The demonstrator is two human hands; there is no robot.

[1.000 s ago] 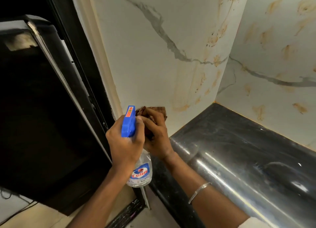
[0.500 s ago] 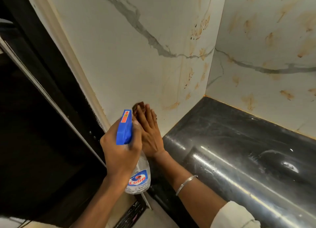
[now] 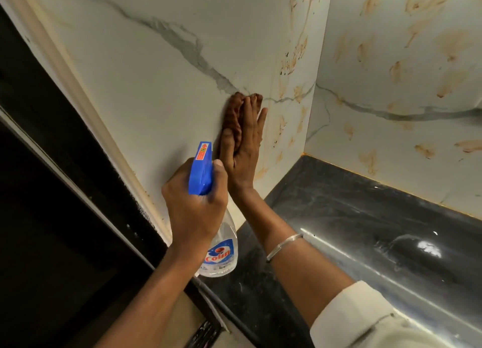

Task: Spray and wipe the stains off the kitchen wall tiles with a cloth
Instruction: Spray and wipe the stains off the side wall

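Left hand (image 3: 194, 212): gripped the spray bottle (image 3: 221, 256) by its blue head, beside the black surface (image 3: 365, 217).
Right hand (image 3: 243, 149): flat, fingers straight, pressed the brown cloth (image 3: 234, 113) against the wall tile (image 3: 156, 87).
Stains (image 3: 294, 58): orange, beyond the cloth, near the corner.

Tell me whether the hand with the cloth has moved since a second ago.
Yes. The right hand pressing the cloth slid up the wall tile to the grey vein.
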